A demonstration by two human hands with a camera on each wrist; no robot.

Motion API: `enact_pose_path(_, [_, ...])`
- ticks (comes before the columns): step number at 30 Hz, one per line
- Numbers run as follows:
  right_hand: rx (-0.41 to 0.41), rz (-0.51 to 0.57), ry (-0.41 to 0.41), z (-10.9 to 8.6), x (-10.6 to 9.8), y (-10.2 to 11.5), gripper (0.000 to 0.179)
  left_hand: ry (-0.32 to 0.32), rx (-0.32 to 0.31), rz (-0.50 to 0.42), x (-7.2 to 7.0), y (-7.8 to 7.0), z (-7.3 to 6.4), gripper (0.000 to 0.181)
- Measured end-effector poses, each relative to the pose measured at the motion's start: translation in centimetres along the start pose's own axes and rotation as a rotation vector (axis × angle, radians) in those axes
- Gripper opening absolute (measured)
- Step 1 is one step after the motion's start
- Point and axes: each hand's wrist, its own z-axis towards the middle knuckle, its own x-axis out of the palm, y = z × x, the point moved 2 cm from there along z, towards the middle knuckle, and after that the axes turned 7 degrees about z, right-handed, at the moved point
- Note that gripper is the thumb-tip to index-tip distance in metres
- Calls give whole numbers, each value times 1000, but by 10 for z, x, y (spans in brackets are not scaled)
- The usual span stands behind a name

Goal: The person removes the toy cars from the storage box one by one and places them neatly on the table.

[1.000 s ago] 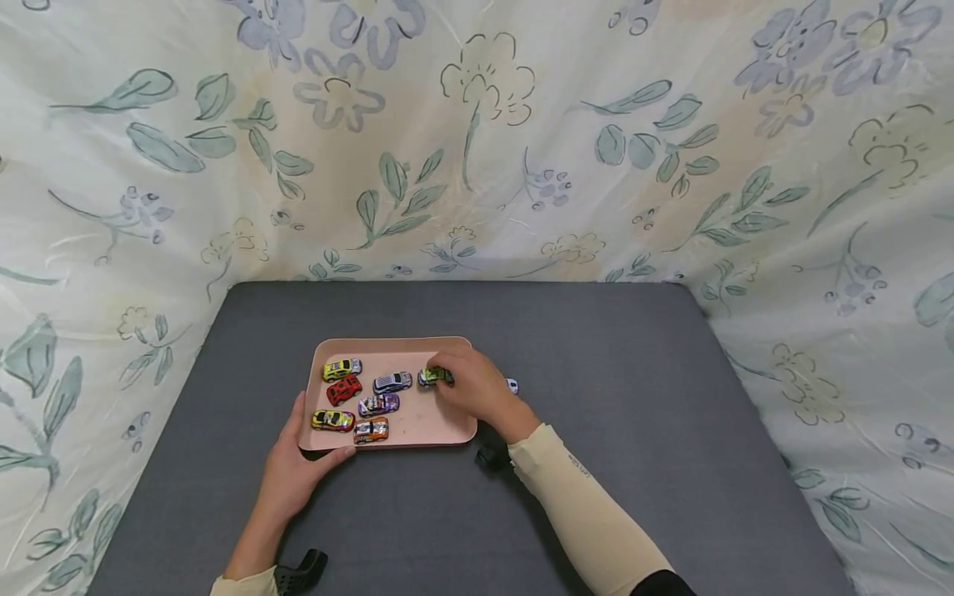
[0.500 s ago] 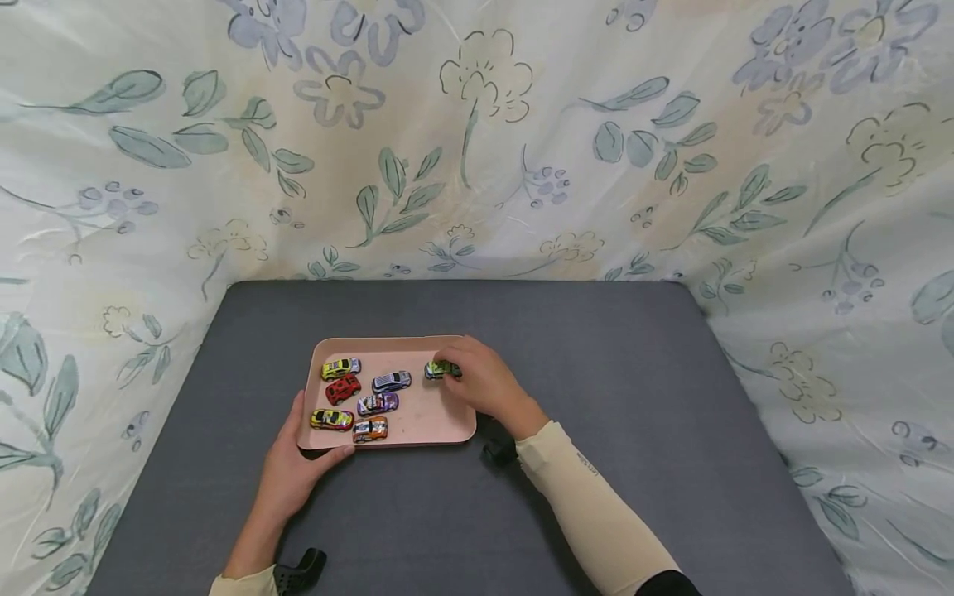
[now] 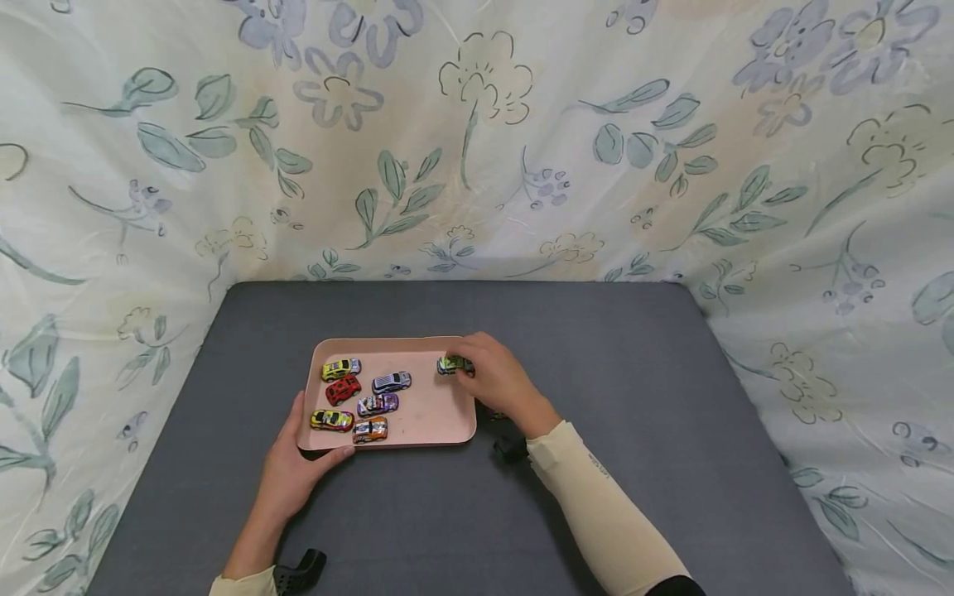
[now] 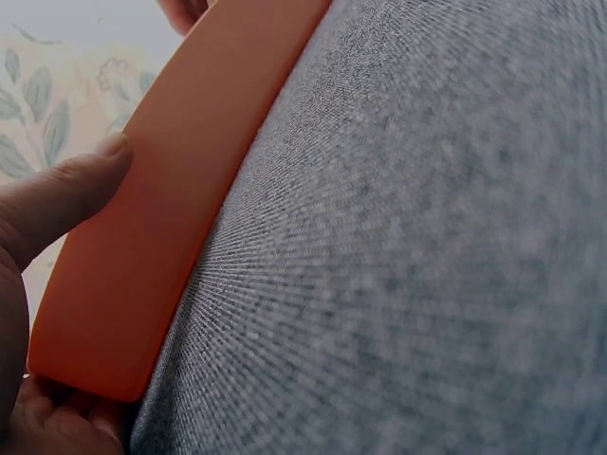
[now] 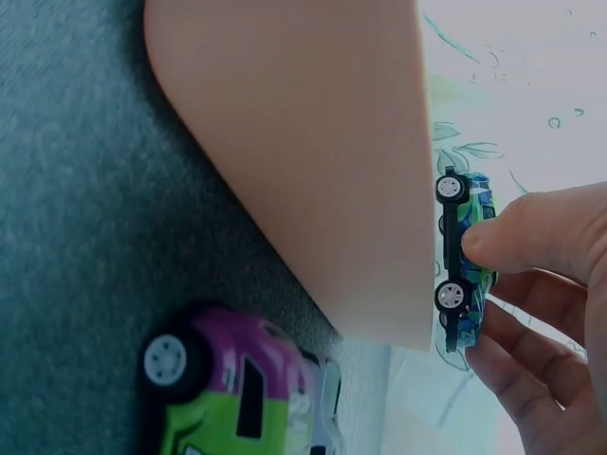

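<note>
A pink tray (image 3: 428,418) lies on the dark grey table. My left hand (image 3: 292,463) holds its near left corner, the thumb (image 4: 71,194) against the front wall in the left wrist view. Over the tray's far right corner, my right hand (image 3: 498,381) pinches a green toy car (image 3: 453,365) between thumb and fingers. In the right wrist view this car (image 5: 465,256) is level, with its wheels just above the rim. Several toy cars stand in the tray's left half, among them a red one (image 3: 344,389), a purple one (image 3: 378,404) and an orange one (image 3: 370,430).
A purple and green toy car (image 5: 237,389) stands on the table close to the tray's right end; my right hand mostly hides it in the head view. A floral curtain (image 3: 492,149) hangs behind the table (image 3: 633,356) and along its sides.
My right hand has moved the green toy car rightward and slightly away, from inside the tray to above its far right corner. The left hand and the other cars in the tray stay put.
</note>
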Motion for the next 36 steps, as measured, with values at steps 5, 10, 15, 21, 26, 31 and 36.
enact_pose_path(5, [18, 9, -4, -3, -2, -2, 24, -2, -2, -1, 0, 1, 1, 125])
enact_pose_path(10, [25, -1, -21, -5, -4, -4, 24, 2, -1, -7, 1, 2, 0, 125])
enact_pose_path(15, [18, -16, -25, -8, -6, -7, 23, 7, -3, -11, 1, 2, 0, 125])
enact_pose_path(21, [18, -7, -39, -12, -10, -11, 25, 8, -5, -9, 2, 3, 1, 126])
enact_pose_path(26, [29, -13, -47, -16, -13, -16, 26, 5, -3, -12, 3, 4, 1, 127])
enact_pose_path(31, [41, -29, -39, -19, -14, -21, 26, 14, -12, -5, 2, 4, 0, 126])
enact_pose_path(36, [38, -32, -38, -21, -14, -23, 26, 16, -10, 0, 2, 4, 0, 126])
